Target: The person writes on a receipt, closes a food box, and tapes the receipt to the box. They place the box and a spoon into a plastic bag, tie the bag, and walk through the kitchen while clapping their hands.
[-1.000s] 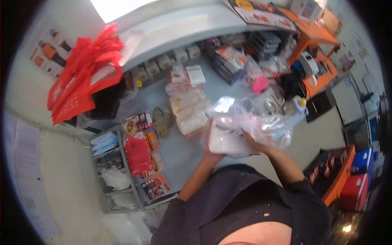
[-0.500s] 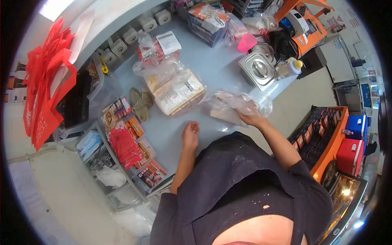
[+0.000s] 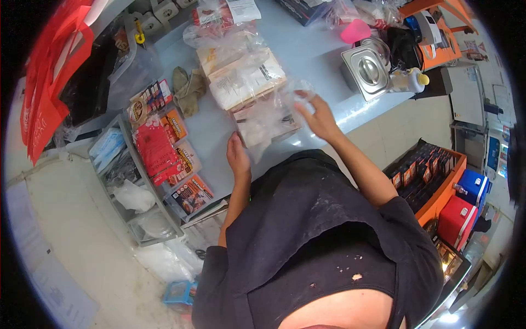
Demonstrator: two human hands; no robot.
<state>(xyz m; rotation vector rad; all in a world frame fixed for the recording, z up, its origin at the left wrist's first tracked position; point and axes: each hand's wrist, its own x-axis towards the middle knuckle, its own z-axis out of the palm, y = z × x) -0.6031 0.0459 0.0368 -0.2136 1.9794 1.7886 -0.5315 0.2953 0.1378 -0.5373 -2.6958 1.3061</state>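
A clear plastic bag with a flat pale pack inside lies on the blue-grey table near its front edge. My left hand is at the pack's left edge, its fingers close together; what they hold, if anything, is too small to tell. At the upper right of the pack, my right hand has its fingers spread beside the loose plastic. Just beyond the pack sit more wrapped packs, and a crumpled olive cloth lies to their left.
A steel container with a lid, a pink cup and a bottle with a yellow cap stand at the right. Printed packets and red envelopes lie at the left. Red bags hang at the far left.
The bagged pack has moved left, up against the other packs. My right hand has moved left and up with spread fingers; my left hand now reaches the pack. The view has shifted.
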